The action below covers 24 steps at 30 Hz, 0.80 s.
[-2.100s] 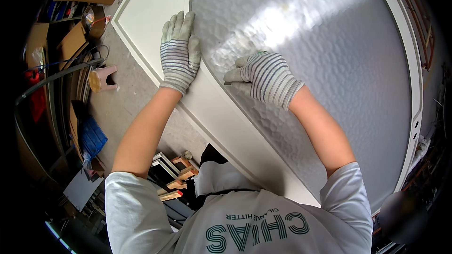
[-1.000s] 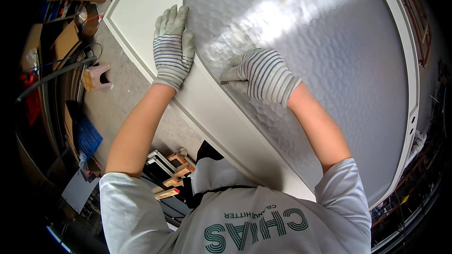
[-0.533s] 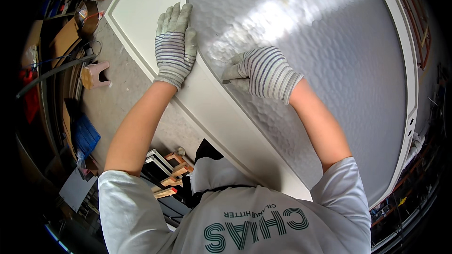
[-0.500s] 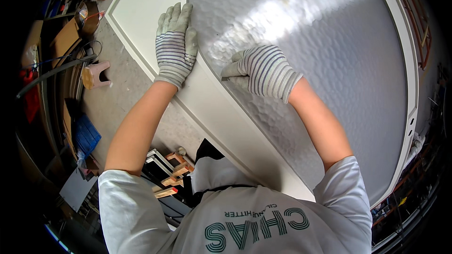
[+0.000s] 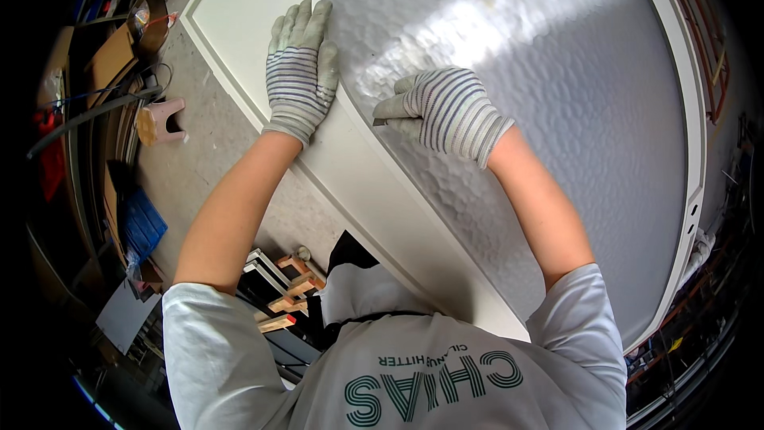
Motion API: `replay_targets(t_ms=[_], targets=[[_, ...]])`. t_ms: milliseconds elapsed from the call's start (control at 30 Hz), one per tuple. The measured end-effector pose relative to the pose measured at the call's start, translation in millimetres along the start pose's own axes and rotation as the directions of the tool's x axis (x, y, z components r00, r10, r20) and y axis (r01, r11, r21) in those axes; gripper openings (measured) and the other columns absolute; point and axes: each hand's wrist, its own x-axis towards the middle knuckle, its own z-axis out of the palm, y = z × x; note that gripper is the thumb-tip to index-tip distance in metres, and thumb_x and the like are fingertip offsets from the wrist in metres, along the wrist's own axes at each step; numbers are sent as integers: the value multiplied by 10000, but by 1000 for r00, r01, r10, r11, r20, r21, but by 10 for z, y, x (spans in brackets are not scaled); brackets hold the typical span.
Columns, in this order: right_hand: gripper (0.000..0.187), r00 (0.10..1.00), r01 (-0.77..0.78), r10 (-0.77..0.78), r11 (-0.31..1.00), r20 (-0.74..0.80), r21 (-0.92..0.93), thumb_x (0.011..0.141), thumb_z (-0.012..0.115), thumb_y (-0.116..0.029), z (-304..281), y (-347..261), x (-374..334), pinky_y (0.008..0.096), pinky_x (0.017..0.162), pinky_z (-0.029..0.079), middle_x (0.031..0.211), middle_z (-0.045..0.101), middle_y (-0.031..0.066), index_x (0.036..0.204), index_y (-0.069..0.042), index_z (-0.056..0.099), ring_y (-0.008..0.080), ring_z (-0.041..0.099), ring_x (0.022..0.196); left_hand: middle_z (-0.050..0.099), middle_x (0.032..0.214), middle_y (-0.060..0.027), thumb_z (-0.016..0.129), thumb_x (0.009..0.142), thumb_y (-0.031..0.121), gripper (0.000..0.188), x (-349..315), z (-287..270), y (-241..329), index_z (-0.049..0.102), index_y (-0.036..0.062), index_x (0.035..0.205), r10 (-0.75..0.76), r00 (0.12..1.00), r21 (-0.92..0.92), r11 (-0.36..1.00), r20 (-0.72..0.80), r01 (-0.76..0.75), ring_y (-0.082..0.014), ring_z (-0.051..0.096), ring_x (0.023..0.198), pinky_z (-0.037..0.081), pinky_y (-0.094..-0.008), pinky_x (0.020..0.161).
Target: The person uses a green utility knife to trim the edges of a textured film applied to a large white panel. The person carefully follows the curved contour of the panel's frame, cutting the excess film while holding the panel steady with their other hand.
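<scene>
A white door [image 5: 239, 8] lies flat in front of me with a large pane of dimpled frosted glass [image 5: 557, 87] set in it. My left hand [image 5: 298, 72], in a grey striped work glove, lies flat with fingers spread on the white frame at the glass's left edge. My right hand [image 5: 442, 111], in the same kind of glove, rests on the glass close to that edge with its fingers curled; a small dark tip shows under the fingertips, and I cannot tell what it is.
A concrete floor [image 5: 207, 151] runs along the door's left side, with a small pink stool [image 5: 159, 119] on it. Wooden blocks and white strips [image 5: 278, 295] lie below the door's edge. Cardboard [image 5: 111, 56] and a blue crate [image 5: 139, 223] stand at the far left.
Both hands have stayed at nearly the same spot on the frame and the glass edge; the view has shifted slightly. My right hand has crept a little along the edge.
</scene>
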Motion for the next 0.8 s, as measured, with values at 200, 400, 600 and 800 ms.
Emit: replay_targets(t_ms=[200, 400, 600, 800], targets=[[214, 999, -43, 42, 999, 29, 34, 871, 661, -302, -44, -15, -10, 379, 765, 539, 983, 710, 87, 1059, -254, 750, 282, 680, 870, 494, 1403, -242, 376, 983, 351, 540, -3, 7, 8, 459, 44, 1419, -1, 1000, 4, 1000, -3, 1, -405, 402, 1358, 244, -483, 1170], [223, 999, -5, 4, 1000, 42, 16, 860, 674, -296, 27, 32, -33, 377, 789, 542, 1000, 711, 92, 1065, -248, 749, 295, 677, 889, 494, 1405, -244, 382, 985, 361, 539, 1, 12, 9, 464, 52, 1420, -2, 1000, -2, 1000, -10, 2, -399, 402, 1360, 244, -482, 1171], [231, 999, -33, 32, 998, 11, 52, 847, 673, -246, 13, 24, -47, 388, 796, 542, 996, 712, 79, 1065, -240, 747, 296, 674, 881, 492, 1395, -269, 395, 981, 374, 543, 25, -9, 46, 469, 55, 1414, -13, 1000, -15, 1000, -10, 13, -416, 405, 1354, 249, -483, 1171], [257, 986, -94, 84, 994, 145, 60, 831, 677, -235, -122, -53, 23, 387, 827, 536, 1009, 714, 78, 1079, -240, 744, 293, 670, 908, 490, 1393, -276, 393, 978, 369, 544, -2, -10, 29, 466, 51, 1414, -17, 1000, -8, 1000, -8, 17, -420, 407, 1351, 251, -485, 1170]])
